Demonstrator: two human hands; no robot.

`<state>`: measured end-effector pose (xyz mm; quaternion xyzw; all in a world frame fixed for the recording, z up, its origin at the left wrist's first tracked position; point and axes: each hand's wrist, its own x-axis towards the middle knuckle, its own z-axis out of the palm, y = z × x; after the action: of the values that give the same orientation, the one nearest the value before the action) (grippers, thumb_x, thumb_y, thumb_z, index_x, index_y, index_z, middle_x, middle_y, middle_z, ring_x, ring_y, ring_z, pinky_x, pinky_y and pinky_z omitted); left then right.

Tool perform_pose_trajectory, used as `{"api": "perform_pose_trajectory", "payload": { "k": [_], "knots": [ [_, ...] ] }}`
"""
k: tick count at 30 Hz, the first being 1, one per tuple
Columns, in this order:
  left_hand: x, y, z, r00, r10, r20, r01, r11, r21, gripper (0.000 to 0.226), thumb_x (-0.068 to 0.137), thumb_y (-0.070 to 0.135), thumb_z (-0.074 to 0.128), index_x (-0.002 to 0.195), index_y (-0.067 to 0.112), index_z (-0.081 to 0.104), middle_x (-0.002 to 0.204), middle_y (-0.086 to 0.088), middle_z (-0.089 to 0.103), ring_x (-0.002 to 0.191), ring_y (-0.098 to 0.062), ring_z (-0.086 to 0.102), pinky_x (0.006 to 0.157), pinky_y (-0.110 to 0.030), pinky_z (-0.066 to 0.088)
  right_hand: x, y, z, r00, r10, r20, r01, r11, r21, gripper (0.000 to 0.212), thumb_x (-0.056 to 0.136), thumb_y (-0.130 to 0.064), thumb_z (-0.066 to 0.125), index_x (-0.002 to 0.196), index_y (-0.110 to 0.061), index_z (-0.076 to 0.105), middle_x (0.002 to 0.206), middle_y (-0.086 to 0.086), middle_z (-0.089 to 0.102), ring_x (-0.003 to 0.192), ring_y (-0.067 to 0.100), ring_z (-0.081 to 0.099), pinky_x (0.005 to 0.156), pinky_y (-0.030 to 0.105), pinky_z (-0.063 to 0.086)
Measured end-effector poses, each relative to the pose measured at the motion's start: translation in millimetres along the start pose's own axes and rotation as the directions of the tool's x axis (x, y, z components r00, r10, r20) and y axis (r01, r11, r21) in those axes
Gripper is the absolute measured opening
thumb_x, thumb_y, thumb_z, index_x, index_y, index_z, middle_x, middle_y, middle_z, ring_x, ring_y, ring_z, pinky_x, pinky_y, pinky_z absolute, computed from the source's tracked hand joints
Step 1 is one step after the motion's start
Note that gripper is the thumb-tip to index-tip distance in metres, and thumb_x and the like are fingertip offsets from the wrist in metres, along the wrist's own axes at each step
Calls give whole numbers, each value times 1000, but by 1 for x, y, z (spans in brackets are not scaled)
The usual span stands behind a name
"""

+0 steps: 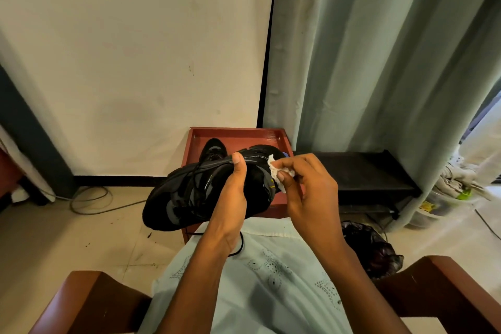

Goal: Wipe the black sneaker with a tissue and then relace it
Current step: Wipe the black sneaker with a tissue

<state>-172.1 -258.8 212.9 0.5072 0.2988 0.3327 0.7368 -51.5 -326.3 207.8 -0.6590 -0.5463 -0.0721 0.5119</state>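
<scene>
I hold a black sneaker on its side above my lap, toe to the lower left. My left hand grips it across the middle, thumb up on the sole edge. My right hand pinches a crumpled white tissue against the heel end of the shoe. A loose black lace hangs down below my left wrist. A second black sneaker lies in the red tray behind.
The red tray stands on the floor against the wall. A black low shoe rack is to its right under a green curtain. A dark plastic bag lies by my right knee. Wooden chair arms flank my lap. A cable loops on the floor at left.
</scene>
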Motion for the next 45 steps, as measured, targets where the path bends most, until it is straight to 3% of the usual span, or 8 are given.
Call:
{"api": "perform_pose_trajectory", "payload": {
  "k": [5, 11, 19, 29, 33, 36, 40, 45],
  "knots": [
    [9, 0, -7, 997, 24, -79, -23, 1000, 4, 92, 77, 88, 34, 137, 22, 56, 134, 3, 63, 128, -12, 55, 117, -43, 32, -23, -13, -9, 996, 92, -6, -90, 987, 132, 13, 91, -10, 69, 101, -19, 72, 95, -13, 64, 87, 13, 65, 69, 28, 55],
    [12, -7, -8, 996, -44, -83, 40, 998, -53, 113, 56, 99, 45, 132, 17, 61, 128, -8, 66, 122, -25, 61, 111, -50, 40, -47, -46, -2, 997, -72, -12, 73, 989, 126, 14, 91, -13, 68, 104, -12, 72, 96, -5, 65, 88, 13, 64, 72, 22, 53],
    [6, -8, 1, 997, 55, -46, -50, 995, 92, 76, 88, 78, 20, 109, 28, 73, 110, 0, 75, 110, -16, 67, 104, -45, 46, -16, -43, 13, 987, -75, -140, 66, 996, -66, 13, 93, -9, 67, 105, -10, 73, 99, -2, 62, 91, 11, 60, 76, 19, 50],
    [2, -7, 9, 987, 158, -38, -146, 965, 220, 57, 98, 58, 9, 103, 43, 64, 95, 19, 73, 96, 10, 66, 74, -10, 49, 5, -45, 10, 991, -126, 33, 129, 981, -141, 36, 95, -25, 43, 102, -8, 74, 96, 5, 62, 89, 18, 58, 77, 33, 53],
    [4, -10, 5, 994, 101, -42, -90, 975, 204, 69, 95, 64, 8, 104, 34, 69, 100, 10, 75, 99, 2, 68, 84, -18, 51, -17, -36, 12, 989, -142, -48, 126, 963, -239, 23, 91, -13, 58, 108, -11, 73, 99, 3, 62, 91, 11, 51, 81, 15, 40],
    [4, -9, 3, 993, 94, -75, -78, 978, 194, 73, 94, 66, 7, 120, 30, 66, 114, 9, 71, 110, 0, 63, 100, -25, 47, -36, -27, 13, 987, -148, -67, 130, 967, -220, 25, 93, -14, 61, 117, -12, 70, 105, 1, 60, 96, 13, 53, 85, 15, 41],
    [-1, -3, 8, 996, 71, -59, -56, 975, 217, 64, 92, 67, 8, 104, 41, 65, 101, 19, 70, 97, 13, 61, 84, -12, 43, -33, -23, 14, 980, -154, -125, 127, 972, -200, 26, 96, -20, 56, 115, -11, 71, 105, 3, 61, 98, 11, 54, 85, 21, 47],
    [-2, 1, 11, 996, 74, -55, -62, 980, 189, 70, 93, 67, 8, 102, 36, 71, 97, 17, 75, 98, 6, 67, 89, -21, 48, -18, -26, 19, 967, -181, -181, 143, 968, -207, 24, 95, -13, 55, 112, -10, 73, 103, 5, 62, 96, 16, 55, 84, 20, 45]
  ]
}}
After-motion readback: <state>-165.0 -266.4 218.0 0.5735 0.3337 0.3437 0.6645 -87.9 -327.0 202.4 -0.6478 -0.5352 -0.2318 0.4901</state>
